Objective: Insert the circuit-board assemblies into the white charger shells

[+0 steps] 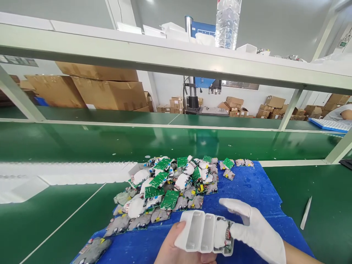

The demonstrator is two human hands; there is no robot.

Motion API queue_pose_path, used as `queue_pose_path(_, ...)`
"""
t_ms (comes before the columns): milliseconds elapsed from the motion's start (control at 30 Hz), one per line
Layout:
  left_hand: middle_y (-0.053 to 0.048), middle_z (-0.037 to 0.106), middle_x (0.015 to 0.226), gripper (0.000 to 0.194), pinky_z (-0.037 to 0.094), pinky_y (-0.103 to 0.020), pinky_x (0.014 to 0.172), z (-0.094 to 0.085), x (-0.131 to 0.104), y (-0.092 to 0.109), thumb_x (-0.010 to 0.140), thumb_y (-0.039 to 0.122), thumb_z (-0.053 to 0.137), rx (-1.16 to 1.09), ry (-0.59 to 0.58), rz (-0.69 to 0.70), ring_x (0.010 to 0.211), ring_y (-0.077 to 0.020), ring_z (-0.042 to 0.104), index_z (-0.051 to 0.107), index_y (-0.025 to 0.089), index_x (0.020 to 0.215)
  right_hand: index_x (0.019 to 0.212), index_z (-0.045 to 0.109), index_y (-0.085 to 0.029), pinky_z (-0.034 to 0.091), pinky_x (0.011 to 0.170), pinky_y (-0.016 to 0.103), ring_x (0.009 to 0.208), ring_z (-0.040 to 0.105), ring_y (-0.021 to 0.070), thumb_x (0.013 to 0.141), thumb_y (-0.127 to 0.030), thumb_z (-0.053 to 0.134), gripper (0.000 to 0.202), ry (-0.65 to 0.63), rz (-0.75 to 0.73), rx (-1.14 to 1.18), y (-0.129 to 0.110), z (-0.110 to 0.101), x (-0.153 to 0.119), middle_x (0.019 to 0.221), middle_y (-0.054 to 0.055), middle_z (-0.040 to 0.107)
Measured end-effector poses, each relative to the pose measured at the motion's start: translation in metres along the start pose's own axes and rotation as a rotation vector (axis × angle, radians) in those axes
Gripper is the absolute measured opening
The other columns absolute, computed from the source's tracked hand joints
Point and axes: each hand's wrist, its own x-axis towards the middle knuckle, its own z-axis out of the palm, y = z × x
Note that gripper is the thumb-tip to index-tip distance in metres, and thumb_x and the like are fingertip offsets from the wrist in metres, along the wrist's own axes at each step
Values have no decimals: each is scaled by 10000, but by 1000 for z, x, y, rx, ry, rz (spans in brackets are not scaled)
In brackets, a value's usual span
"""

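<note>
My bare left hand [176,244] is closed around a row of several white plastic cases [195,231] at the bottom centre. The cases lie side by side with their open sides up, and those on the left are hollow. Toward the right end of the row sits a circuit board with white filler [220,233], red and dark parts showing at its edge. My right hand [254,227], in a white glove, is beside that end. Its fingers are stretched apart, and a lower fingertip touches or nearly touches the board.
A pile of circuit boards [169,200], some green and some coated grey or white, covers the blue mat [239,187]. White stacked cases [90,173] line the left. Tweezers [306,213] lie at right. A shelf beam [165,55] spans above, bearing a water bottle [227,24].
</note>
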Motion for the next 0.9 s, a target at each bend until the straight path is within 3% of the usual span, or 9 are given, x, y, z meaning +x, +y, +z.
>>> queue_pose_path(133,-62,651,734,302,285,-245,633,1,2,-2,679,416,624,6,-2,-21,556,-111,459,708,139,768,1189,567,-225,407,975,355,1136,510,243,740,-605,605,590,-187,244,333,-13,0,4,1227,61,562)
queue_pose_path(267,-49,646,730,329,278,-246,626,2,4,-2,624,453,668,-6,-38,-53,553,-116,450,713,162,772,985,647,-175,456,824,275,944,545,196,750,-546,628,439,-207,240,342,-18,1,9,975,35,608)
queue_pose_path(433,-71,646,745,372,274,-227,619,-3,5,-5,624,437,682,-8,15,2,591,-125,475,704,108,796,749,606,-135,406,635,213,678,460,111,764,-539,610,405,-153,135,305,-11,14,13,703,-10,480)
queue_pose_path(533,-73,653,761,370,270,-225,595,-3,6,-6,641,451,663,-9,18,-23,566,-124,475,696,115,791,732,618,-122,418,638,235,691,493,128,783,-567,567,450,-108,100,241,-11,19,12,729,13,522)
queue_pose_path(600,-70,663,771,346,278,-232,580,0,6,-5,659,459,641,-13,-7,-41,570,-137,496,692,136,770,873,656,-127,456,730,281,800,561,178,773,-582,572,473,-53,173,269,-10,16,11,852,54,614)
queue_pose_path(700,-85,693,839,327,365,-289,718,6,2,-2,688,457,624,-11,-16,8,783,-222,591,694,147,765,1037,642,-136,461,852,369,912,598,219,810,-611,490,548,48,203,265,-6,0,18,996,104,661)
queue_pose_path(800,-93,703,909,356,339,-400,884,9,-4,2,723,494,587,14,-16,41,929,-290,591,699,165,802,1057,633,-148,447,914,378,969,594,206,873,-526,414,474,162,117,-21,3,-18,36,1057,105,647)
queue_pose_path(900,-94,693,926,383,369,-370,789,5,-6,5,762,526,521,52,-25,51,841,-265,605,683,185,827,1147,600,-188,395,981,373,1096,526,226,842,-365,501,367,234,148,-535,16,-30,62,1193,94,571)
